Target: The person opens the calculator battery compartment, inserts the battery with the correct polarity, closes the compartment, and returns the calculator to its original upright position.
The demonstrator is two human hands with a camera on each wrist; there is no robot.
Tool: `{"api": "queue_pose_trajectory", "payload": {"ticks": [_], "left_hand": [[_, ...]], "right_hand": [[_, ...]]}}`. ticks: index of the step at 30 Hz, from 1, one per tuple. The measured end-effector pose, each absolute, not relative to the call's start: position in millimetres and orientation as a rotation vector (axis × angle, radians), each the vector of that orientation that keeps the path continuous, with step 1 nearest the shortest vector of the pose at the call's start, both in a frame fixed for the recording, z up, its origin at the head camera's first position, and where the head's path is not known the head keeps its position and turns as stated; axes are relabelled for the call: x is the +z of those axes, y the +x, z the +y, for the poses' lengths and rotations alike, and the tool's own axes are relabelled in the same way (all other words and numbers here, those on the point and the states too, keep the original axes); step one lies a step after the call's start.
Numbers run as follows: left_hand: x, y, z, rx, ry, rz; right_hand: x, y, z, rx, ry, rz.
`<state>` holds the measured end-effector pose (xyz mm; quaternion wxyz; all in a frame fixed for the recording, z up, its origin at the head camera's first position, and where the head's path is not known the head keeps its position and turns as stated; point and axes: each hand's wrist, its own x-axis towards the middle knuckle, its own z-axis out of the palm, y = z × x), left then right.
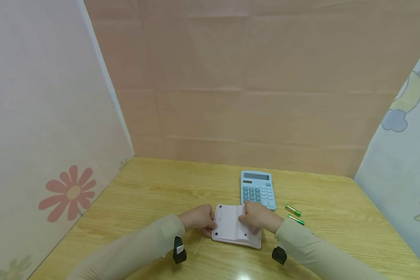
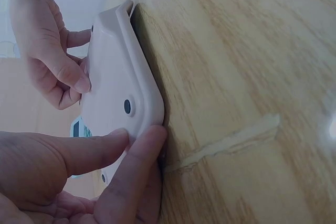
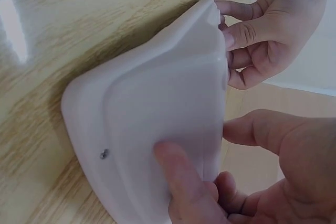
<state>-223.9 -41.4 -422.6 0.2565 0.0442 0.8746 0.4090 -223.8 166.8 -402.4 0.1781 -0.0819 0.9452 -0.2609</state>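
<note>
A pale pink calculator lies back side up on the table, with dark round feet and a raised section across its back. My left hand pinches its left edge between thumb and fingers; the left wrist view shows the thumb on top near a foot. At the raised section, my right hand holds the calculator, its thumb by the far edge and a fingertip on the back. The calculator's front faces the table and is hidden. A light blue calculator lies face up just beyond my right hand.
Two green batteries lie on the wooden table to the right of the blue calculator. A brown-pink backdrop stands behind the table, with patterned panels at both sides. Near my left hand, a pale strip marks the tabletop.
</note>
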Motion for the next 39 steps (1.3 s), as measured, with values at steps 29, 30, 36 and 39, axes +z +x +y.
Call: {"api": "queue_pose_trajectory", "payload": {"ticks": [29, 30, 36, 39], "left_hand": [[-417, -222, -41, 1.105, 0.106, 2.357], [-416, -222, -41, 1.108, 0.107, 2.357], [-417, -222, -40, 1.119, 0.112, 2.353], [-417, -222, -40, 1.125, 0.112, 2.350]], "right_hand": [[-405, -226, 172, -0.958, -0.235, 2.600], [-404, -226, 172, -0.974, -0.232, 2.593], [-405, -226, 177, -1.034, -0.237, 2.547], [-405, -227, 181, -1.055, -0.252, 2.511]]}}
